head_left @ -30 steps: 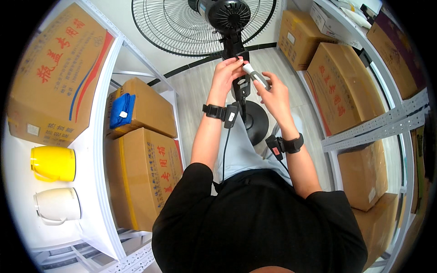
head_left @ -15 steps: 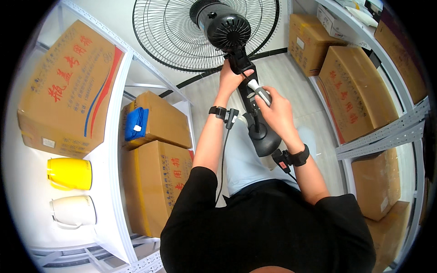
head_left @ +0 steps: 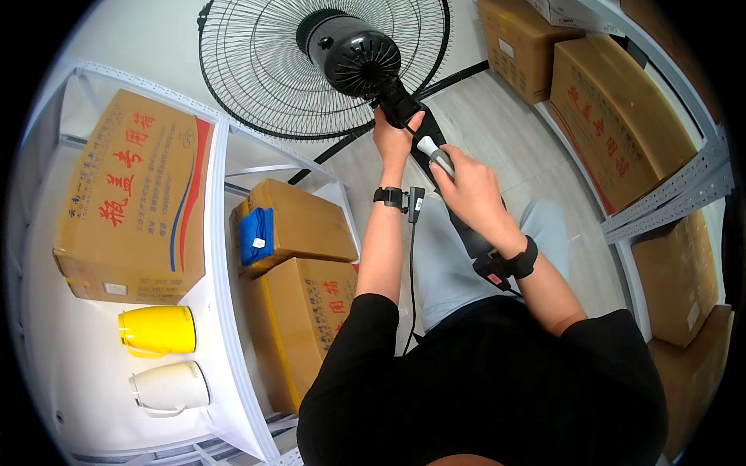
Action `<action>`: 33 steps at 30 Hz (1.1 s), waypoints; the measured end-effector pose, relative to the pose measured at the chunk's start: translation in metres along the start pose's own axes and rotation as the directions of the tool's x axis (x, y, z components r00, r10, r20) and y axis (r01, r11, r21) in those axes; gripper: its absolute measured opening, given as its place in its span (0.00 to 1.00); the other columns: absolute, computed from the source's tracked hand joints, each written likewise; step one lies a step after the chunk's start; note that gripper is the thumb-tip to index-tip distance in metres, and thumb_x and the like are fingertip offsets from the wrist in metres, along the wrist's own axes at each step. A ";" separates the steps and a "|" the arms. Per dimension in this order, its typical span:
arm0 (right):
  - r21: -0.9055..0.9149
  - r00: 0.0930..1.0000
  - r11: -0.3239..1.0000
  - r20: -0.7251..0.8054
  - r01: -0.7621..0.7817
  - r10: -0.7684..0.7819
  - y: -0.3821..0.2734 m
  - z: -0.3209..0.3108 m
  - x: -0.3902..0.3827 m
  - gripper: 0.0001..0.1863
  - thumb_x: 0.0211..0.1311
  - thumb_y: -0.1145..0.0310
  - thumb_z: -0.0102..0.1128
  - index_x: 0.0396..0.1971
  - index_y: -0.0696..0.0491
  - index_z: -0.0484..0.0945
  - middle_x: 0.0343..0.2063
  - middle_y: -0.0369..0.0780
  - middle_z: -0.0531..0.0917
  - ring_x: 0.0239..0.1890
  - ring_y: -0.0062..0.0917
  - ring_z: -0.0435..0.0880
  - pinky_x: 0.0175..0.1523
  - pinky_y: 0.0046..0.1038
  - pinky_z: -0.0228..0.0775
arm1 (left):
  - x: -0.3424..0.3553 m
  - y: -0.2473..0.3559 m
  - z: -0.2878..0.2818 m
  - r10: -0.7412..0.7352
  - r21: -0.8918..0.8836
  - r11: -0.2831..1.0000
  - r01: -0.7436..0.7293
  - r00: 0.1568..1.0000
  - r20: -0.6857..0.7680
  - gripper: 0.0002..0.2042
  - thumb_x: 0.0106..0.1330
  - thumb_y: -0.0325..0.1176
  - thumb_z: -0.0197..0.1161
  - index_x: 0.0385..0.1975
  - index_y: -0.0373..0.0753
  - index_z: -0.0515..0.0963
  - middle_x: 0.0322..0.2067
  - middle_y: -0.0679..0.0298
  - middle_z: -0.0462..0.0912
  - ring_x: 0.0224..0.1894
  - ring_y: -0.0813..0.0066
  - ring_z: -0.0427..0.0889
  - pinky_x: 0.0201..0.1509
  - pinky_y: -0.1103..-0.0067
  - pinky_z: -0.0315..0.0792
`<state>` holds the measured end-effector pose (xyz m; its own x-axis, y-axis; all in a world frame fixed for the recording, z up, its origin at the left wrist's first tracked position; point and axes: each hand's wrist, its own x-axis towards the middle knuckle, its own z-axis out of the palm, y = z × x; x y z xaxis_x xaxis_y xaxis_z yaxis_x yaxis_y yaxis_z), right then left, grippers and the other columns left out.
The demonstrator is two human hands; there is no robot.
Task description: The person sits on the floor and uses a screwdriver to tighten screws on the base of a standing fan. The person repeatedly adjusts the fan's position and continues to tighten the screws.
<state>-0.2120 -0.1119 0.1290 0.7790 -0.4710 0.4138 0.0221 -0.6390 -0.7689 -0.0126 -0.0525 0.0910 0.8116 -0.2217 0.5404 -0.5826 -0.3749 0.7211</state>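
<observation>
A large black fan [head_left: 362, 65] stands in front of me, its round wire grille turned away and the back of its motor housing towards me. My left hand [head_left: 395, 144] is closed around the fan's neck [head_left: 398, 106], just below the housing; some of its fingers are hidden behind the neck. My right hand [head_left: 475, 196] grips a screwdriver [head_left: 436, 155] with a grey and white handle. Its thin shaft points up and left at the neck, close to the left hand. Whether the tip sits in a screw is too small to tell.
At left, a white shelf [head_left: 225, 342] holds a large carton [head_left: 140, 194], a yellow jug [head_left: 159, 330] and a white jug [head_left: 172, 387]. A blue folded cloth [head_left: 256, 236] lies against a lower carton [head_left: 311, 217]. More cartons [head_left: 622, 128] fill the right rack.
The whole view has shifted, so the fan's head appears farther left and the left shelf farther in. Both hands keep their grips; my right hand and forearm now cover more of the stand.
</observation>
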 end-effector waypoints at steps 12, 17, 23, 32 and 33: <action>-0.069 0.994 0.997 -0.103 -0.024 0.016 0.006 -0.035 -0.023 0.17 0.57 0.62 0.58 0.44 0.54 0.75 0.30 0.48 0.81 0.29 0.44 0.80 0.33 0.40 0.71 | -0.005 -0.001 0.000 -0.093 -0.020 0.995 0.094 0.995 0.039 0.33 0.43 0.45 0.74 0.46 0.35 0.67 0.38 0.53 0.81 0.42 0.56 0.80 0.47 0.69 0.72; -0.066 0.989 0.997 -0.144 -0.033 0.023 0.012 -0.042 -0.017 0.16 0.56 0.63 0.58 0.44 0.53 0.75 0.30 0.47 0.81 0.29 0.42 0.80 0.33 0.38 0.71 | -0.008 0.001 0.002 -0.039 -0.078 0.996 0.038 0.999 -0.015 0.32 0.42 0.46 0.74 0.43 0.35 0.67 0.36 0.54 0.81 0.40 0.58 0.82 0.46 0.71 0.73; -0.040 0.994 0.999 -0.107 -0.026 0.022 0.016 -0.038 -0.012 0.16 0.56 0.63 0.59 0.43 0.53 0.75 0.29 0.46 0.81 0.30 0.42 0.80 0.34 0.38 0.71 | -0.010 0.005 0.001 -0.078 -0.073 0.994 0.078 0.997 0.010 0.30 0.43 0.43 0.72 0.43 0.34 0.67 0.35 0.54 0.81 0.39 0.59 0.82 0.46 0.71 0.73; -0.090 0.984 0.994 -0.160 0.061 -0.075 0.019 -0.022 -0.004 0.16 0.53 0.66 0.61 0.44 0.49 0.75 0.30 0.43 0.80 0.29 0.40 0.80 0.33 0.37 0.72 | -0.011 0.013 0.001 -0.091 -0.069 0.993 0.091 0.996 -0.004 0.29 0.43 0.42 0.71 0.42 0.32 0.66 0.35 0.51 0.81 0.39 0.55 0.81 0.45 0.69 0.72; -0.105 0.981 0.991 -0.169 0.077 -0.094 0.018 -0.021 -0.004 0.17 0.53 0.67 0.62 0.44 0.49 0.75 0.31 0.42 0.80 0.29 0.40 0.80 0.33 0.38 0.72 | -0.011 0.011 0.001 -0.085 -0.065 0.994 0.084 0.996 -0.008 0.29 0.44 0.41 0.71 0.41 0.32 0.66 0.34 0.52 0.81 0.39 0.58 0.81 0.45 0.70 0.73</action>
<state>-0.2280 -0.1346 0.1235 0.6560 -0.5052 0.5607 0.0155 -0.7338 -0.6792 -0.0279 -0.0554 0.0929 0.8579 -0.1814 0.4807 -0.5135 -0.3333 0.7907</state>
